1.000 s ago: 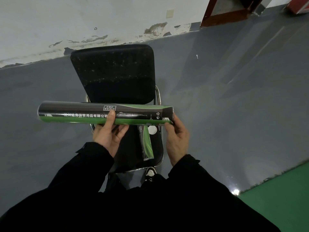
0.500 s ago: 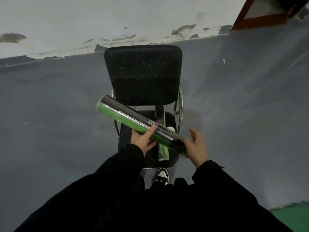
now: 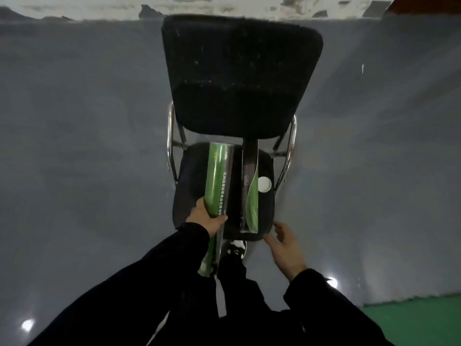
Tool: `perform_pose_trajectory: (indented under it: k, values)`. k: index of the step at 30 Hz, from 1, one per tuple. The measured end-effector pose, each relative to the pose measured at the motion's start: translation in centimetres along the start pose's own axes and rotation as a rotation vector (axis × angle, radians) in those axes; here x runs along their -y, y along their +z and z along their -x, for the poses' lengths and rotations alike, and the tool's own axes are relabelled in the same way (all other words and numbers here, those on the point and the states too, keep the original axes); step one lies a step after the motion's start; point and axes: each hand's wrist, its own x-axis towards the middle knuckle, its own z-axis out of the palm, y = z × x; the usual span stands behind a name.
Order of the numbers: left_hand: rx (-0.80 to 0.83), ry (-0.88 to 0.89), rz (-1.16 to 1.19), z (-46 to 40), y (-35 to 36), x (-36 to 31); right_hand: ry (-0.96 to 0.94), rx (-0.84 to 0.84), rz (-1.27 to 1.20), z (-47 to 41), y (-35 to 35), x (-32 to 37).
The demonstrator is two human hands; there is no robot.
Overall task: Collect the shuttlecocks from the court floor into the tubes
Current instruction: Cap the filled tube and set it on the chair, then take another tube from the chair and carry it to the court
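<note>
Green-and-black cardboard fills the left hand (image 3: pixel 208 219), fingers and thumb wrapped round the held tube (image 3: pixel 219 181) below its middle, the tube pointing away over the chair seat (image 3: pixel 184 186) with its lower end trailing back past the wrist. Over to the right hand (image 3: pixel 284 248): it's free, fingers loosely spread, holding nothing, hovering just off the seat's front right corner. Between the two hands, on the seat, lies the second tube (image 3: pixel 249 193), lengthwise beside the held one, and a white cap (image 3: pixel 264 184) sits just beside it toward the chrome frame (image 3: pixel 290 156). No shuttlecocks anywhere in view on the grey floor (image 3: pixel 87 146), so this looks like the tube-handling stage, either stowing this one on the seat or fetching it. Next call, by my reading: settle the tube parallel to its neighbour without nudging the cap, or carry it off toward the court.
</note>
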Motion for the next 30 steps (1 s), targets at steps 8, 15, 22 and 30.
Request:
perform_pose_trajectory:
  k: [8, 15, 22, 30]
  values:
    - [-0.072, 0.002, -0.283, -9.6, 0.7, 3.7, 0.095, -0.021, 0.026, -7.4, 5.6, -2.8]
    - [-0.106, 0.087, -0.227, -14.1, 1.7, 3.0, 0.113, -0.080, 0.118, -12.7, 9.1, -2.4]
    - [0.037, 0.122, -0.200, -15.8, 1.9, 3.5, 0.094, -0.164, 0.202, -16.9, 10.8, -2.4]
    - [0.152, 0.100, -0.213, -14.7, 1.6, 6.1, 0.156, -0.144, 0.203, -18.5, 11.6, -3.2]
